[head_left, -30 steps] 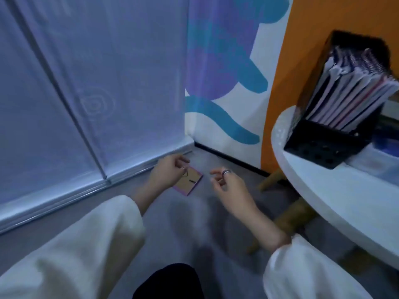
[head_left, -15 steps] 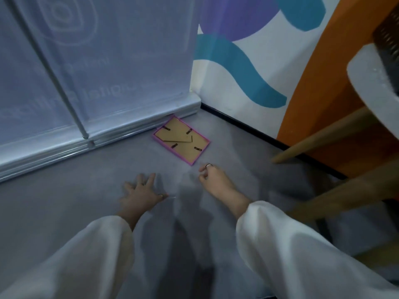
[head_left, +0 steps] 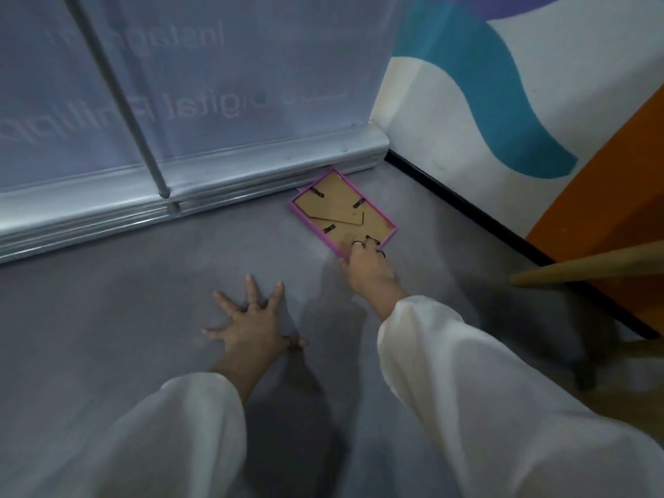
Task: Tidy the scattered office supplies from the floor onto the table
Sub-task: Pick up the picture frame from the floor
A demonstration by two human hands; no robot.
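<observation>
A pink-edged picture frame point(head_left: 341, 210) lies face down on the grey floor, its brown cardboard back and black clips showing. It sits close to the corner, one end almost touching the banner base. My right hand point(head_left: 366, 267) reaches forward and its curled fingers rest on the frame's near corner, with the thumb at the frame's edge. My left hand point(head_left: 251, 323) is pressed flat on the floor with its fingers spread, well short of the frame and to its left. Both arms wear white sleeves.
A silver roll-up banner base point(head_left: 201, 188) with an upright pole point(head_left: 122, 98) runs along the back. The painted wall with black skirting point(head_left: 467, 206) closes the right side. A wooden table leg point(head_left: 589, 269) juts in at the right, before an orange wall panel point(head_left: 611, 195).
The frame went from my left hand down to the floor. My left hand then settled flat on the floor, and my right hand moved forward onto the frame's near corner. The view tilted down.
</observation>
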